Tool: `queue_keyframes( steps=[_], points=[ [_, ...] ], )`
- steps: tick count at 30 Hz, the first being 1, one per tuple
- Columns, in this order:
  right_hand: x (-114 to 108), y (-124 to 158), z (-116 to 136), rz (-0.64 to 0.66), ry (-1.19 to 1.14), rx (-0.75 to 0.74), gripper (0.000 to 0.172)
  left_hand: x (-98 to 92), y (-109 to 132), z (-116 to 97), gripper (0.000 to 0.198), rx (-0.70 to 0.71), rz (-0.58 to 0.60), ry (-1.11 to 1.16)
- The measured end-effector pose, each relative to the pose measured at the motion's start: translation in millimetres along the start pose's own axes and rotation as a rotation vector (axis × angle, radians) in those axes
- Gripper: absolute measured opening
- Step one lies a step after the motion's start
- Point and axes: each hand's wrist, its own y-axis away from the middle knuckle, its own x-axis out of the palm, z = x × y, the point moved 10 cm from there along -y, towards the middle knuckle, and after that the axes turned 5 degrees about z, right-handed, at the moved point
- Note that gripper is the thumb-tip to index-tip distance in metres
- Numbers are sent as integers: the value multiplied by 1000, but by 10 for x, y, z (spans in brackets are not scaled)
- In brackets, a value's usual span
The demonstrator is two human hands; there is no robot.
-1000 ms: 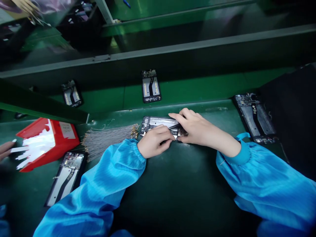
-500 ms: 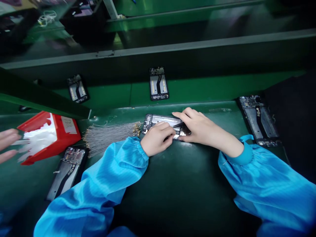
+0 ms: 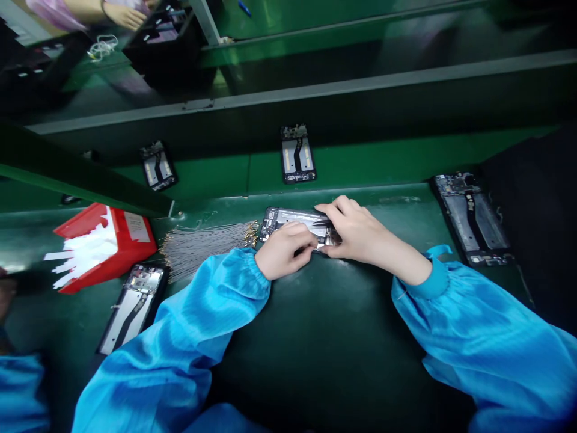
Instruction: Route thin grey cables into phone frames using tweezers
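An opened smartphone (image 3: 283,216) lies sideways on the green bench, its inner boards and metal frame showing. My right hand (image 3: 356,231) reaches over its right end, fingers curled round black tweezers (image 3: 321,222) whose tips point left across the frame. Over the phone's lower middle, my left hand (image 3: 287,246) is closed with thumb and fingertips together at the near edge. Whatever those fingertips pinch is too small or hidden to make out. Just left of the phone lies a bundle of thin grey cables (image 3: 202,246) with gold-coloured ends.
A red bin (image 3: 135,237) of white strips stands left, beside another opened phone (image 3: 135,307). One more opened phone (image 3: 473,219) lies right, near a dark cover. Further phone units (image 3: 298,153) sit on the green strip behind. Co-workers' hands show at left and top left.
The camera view has shifted slightly. The tweezers' two tips now show apart over the phone. At the left, another person's hand has drawn away from the red bin; another hand appears at the top left.
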Motion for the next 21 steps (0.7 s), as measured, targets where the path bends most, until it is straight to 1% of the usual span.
queue_keyframes(
  steps=[3, 7, 11, 17, 21],
  points=[
    [-3, 3, 15, -12, 24, -4, 62, -9, 9, -16, 14, 13, 3, 3],
    [1, 0, 31, -4, -32, -67, 60, -20, 14, -29, 15, 15, 11, 2],
    [-3, -6, 11, -8, -45, -75, 60, -27, 21, -38, 14, 18, 8, -14],
    [13, -7, -6, -7, -73, -76, 63, -7, 31, -34, 13, 22, 18, -19],
    [37, -19, -39, 4, -83, -71, 65, 0, 30, -53, 13, 56, 13, -16]
  ],
)
